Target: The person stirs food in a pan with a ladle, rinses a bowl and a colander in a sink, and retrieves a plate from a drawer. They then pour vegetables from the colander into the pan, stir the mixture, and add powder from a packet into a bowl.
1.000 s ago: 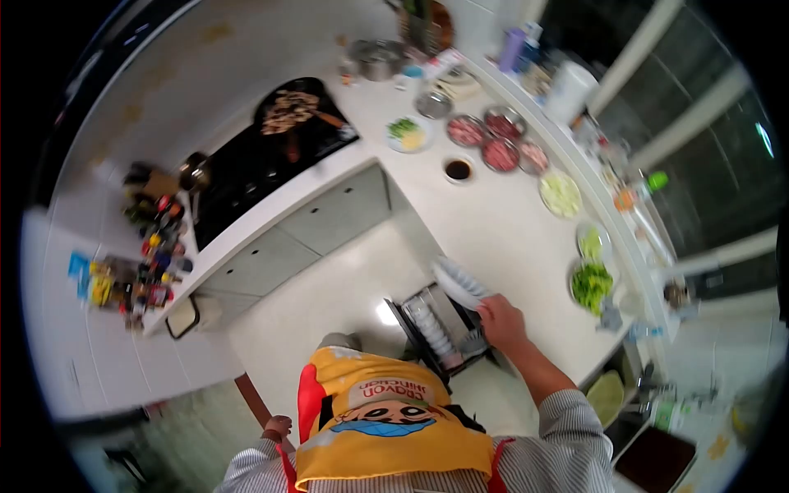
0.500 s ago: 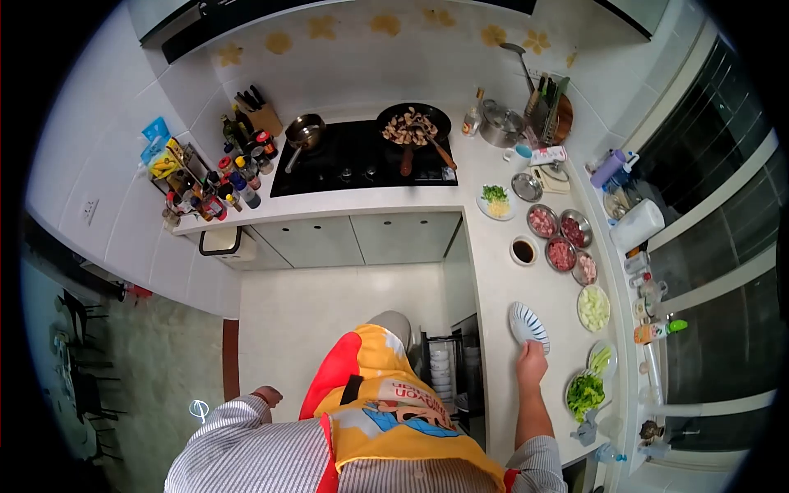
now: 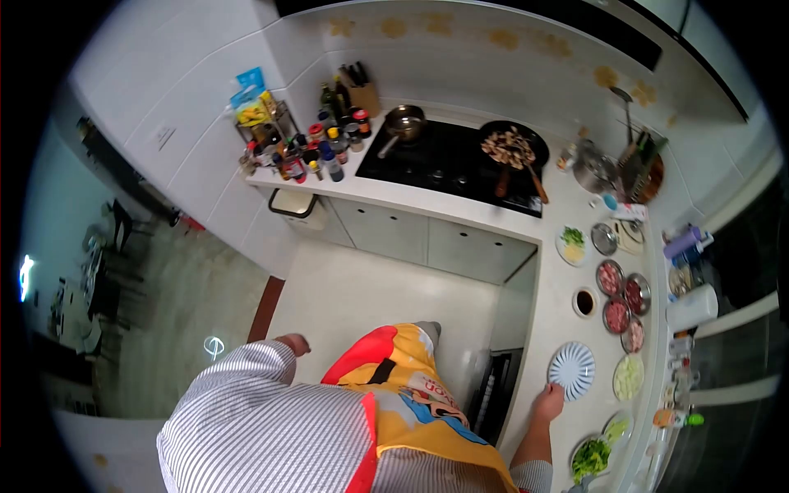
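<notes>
My right hand grips the near left edge of a blue-and-white striped plate at the right counter. My left hand hangs low over the floor at my side, away from any object; its fingers are too small and blurred to read. Just beyond the plate stands a small bowl of dark sauce. Several metal bowls of raw meat are grouped to its right. A dish of pale chopped vegetable is right of the plate, and leafy greens lie nearer to me.
On the black stove are a pan of browned food with utensils and a small metal pot. Bottles and jars crowd the left counter. A rack of dishes stands open below the right counter.
The view has turned and shifted, so the kitchen appears rotated. The striped plate, seen tilted before, now shows its full round face, still in my right hand. The low rack shows less.
</notes>
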### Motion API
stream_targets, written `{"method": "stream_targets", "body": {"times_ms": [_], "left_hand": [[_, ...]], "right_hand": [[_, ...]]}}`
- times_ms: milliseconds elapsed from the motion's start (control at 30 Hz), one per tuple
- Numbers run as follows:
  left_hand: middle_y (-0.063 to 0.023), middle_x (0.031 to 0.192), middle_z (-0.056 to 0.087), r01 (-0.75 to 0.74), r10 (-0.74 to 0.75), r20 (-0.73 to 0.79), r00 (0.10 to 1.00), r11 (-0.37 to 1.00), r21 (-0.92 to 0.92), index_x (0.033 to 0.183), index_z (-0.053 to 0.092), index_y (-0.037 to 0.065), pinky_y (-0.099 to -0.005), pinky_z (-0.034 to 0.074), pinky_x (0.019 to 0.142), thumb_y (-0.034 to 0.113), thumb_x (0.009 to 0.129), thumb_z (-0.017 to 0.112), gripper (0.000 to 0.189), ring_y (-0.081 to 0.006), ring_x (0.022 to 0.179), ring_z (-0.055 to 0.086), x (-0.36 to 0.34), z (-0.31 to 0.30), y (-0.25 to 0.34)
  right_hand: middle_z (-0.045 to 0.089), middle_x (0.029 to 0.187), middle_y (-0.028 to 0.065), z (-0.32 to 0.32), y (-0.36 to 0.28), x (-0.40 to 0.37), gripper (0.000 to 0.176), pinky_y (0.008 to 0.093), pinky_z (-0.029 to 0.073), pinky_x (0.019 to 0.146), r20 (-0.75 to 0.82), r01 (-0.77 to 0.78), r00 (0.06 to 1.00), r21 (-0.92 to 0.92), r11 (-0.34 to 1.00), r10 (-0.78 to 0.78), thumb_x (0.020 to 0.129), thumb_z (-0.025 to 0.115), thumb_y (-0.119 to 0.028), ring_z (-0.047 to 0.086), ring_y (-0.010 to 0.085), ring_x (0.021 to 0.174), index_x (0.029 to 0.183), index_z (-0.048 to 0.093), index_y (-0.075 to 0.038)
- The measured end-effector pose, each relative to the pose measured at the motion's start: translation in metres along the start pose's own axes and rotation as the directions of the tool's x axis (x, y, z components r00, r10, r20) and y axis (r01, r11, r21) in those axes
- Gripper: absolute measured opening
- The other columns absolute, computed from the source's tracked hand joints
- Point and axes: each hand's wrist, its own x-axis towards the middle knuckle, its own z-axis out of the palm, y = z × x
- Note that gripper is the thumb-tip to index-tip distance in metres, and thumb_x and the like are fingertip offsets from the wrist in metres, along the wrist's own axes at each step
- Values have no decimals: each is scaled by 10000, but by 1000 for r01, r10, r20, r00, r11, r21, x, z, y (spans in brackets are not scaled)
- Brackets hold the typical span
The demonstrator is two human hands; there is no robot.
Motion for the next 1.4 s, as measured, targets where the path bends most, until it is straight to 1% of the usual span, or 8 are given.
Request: {"method": "stream_targets", "body": {"times_ms": [300,333,400,633,733,967,1033,1400], "left_hand": [[-132,1141,745,54,-196,-203,960,834,-549,1132,748,108,-420,527,965,417,855,684,419,-318,1065,689,27,-167,-28],[-133,1120,747,42,-230,-226,946,783,-620,1134,736,112,-408,536,946,396,843,707,408,-308,1049,693,45,-183,-48],[-139,1099,747,25,-297,-260,919,702,-712,1154,712,114,-393,547,922,368,839,723,405,-304,1035,697,81,-215,-90],[-173,1077,740,-87,-357,-412,838,658,-748,1129,703,55,-418,556,919,274,881,662,333,-336,1026,698,140,-354,-201],[-185,981,722,-259,356,-547,758,933,248,936,722,41,-478,554,861,131,850,564,201,-340,963,695,223,-343,-272],[-144,966,710,-586,567,-225,793,810,-27,1007,704,108,-481,579,842,185,913,567,183,-313,926,701,311,-332,-254],[-131,951,697,-666,806,-50,590,521,534,925,706,106,-435,565,861,164,840,684,105,-316,943,679,313,-346,-221],[-133,939,692,-745,845,104,525,397,536,914,706,116,-432,561,857,203,812,739,138,-330,919,670,364,-410,-56]], "right_hand": [[657,1057,176,40,-57,12,450,457,519,906,-212,267,942,-2,964,-262,872,709,-168,652,355,975,1270,600,14],[669,1088,111,23,-127,10,416,345,493,910,358,-347,910,375,860,212,878,758,-135,619,220,1056,1253,624,-15],[658,1272,78,18,-240,-6,432,325,476,984,646,-471,756,652,594,-110,1011,669,-250,599,173,1134,1367,572,-26],[608,1386,115,90,-393,-4,271,334,379,1132,794,-623,339,591,512,-505,1048,577,-146,532,242,1340,1266,646,0],[649,1331,139,23,-485,14,169,334,385,1119,924,-662,273,383,644,-269,1031,593,-105,557,253,1305,1070,692,26],[745,921,56,25,-541,30,182,345,514,691,560,-270,714,774,572,-420,993,687,-226,645,167,748,924,703,-58],[707,756,65,2,-547,39,264,382,485,621,692,-239,651,577,781,-312,964,719,-301,614,181,639,870,691,-56],[732,885,31,-59,-469,-33,217,354,522,761,747,-514,651,564,647,-134,933,731,-248,657,167,832,1033,738,-55]]}}
